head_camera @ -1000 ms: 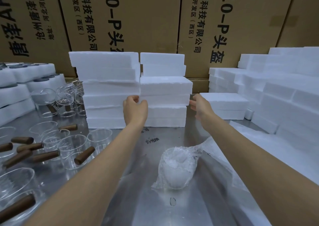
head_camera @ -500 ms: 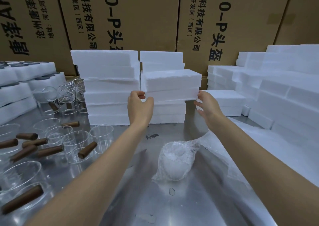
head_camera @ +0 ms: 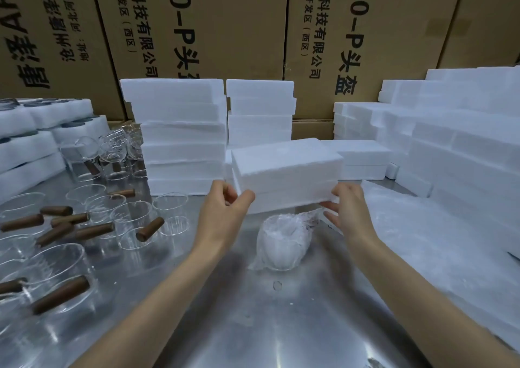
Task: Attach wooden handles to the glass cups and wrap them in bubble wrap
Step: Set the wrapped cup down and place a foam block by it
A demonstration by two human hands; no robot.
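A white foam box (head_camera: 287, 170) hangs in the air above the steel table (head_camera: 253, 325), held at both lower corners. My left hand (head_camera: 222, 213) grips its left end and my right hand (head_camera: 346, 207) grips its right end. Just below it stands a glass cup wrapped in bubble wrap (head_camera: 282, 241), its loose tail reaching toward my right hand. At the left stand several bare glass cups with brown wooden handles (head_camera: 149, 228).
Stacks of white foam boxes (head_camera: 183, 131) rise behind the held one and along the right side (head_camera: 450, 142). More foam trays (head_camera: 31, 142) sit at the far left. A sheet of bubble wrap (head_camera: 422, 227) lies at the right. Cardboard cartons (head_camera: 225, 30) form the back wall.
Both hands have lifted a foam box off the middle stack and drawn it toward me, over the wrapped cup. The wrapped cup has stayed in place.
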